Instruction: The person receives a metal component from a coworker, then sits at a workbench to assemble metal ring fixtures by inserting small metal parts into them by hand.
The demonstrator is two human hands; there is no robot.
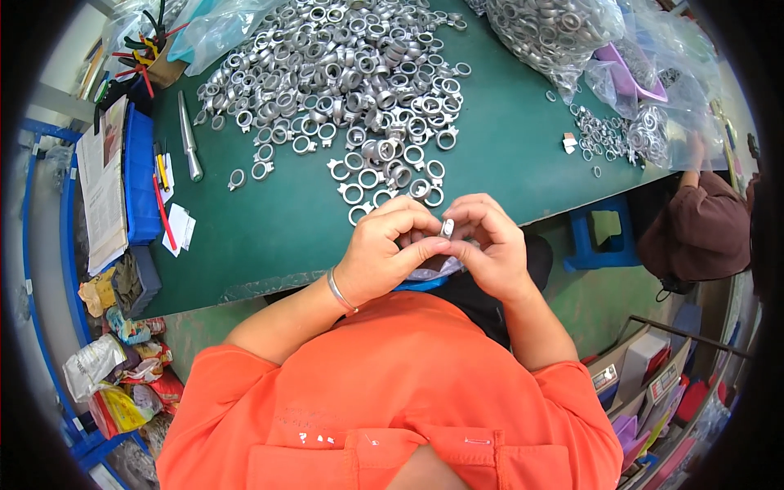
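A small silver-grey metal piece (447, 228) sits right at the fingertips, pinched between closed thumbs and fingers of the bare left hand (387, 247) and bare right hand (492, 249), nearside of a heap of silver-grey metal rings (347, 80) on the green tabletop (282, 233)

Your left grip (380, 251) and right grip (495, 251) hide part of the small metal piece (447, 228), so you cannot make out its full shape. The top edge crops your ring pile (351, 77) and the clear bag (559, 33).
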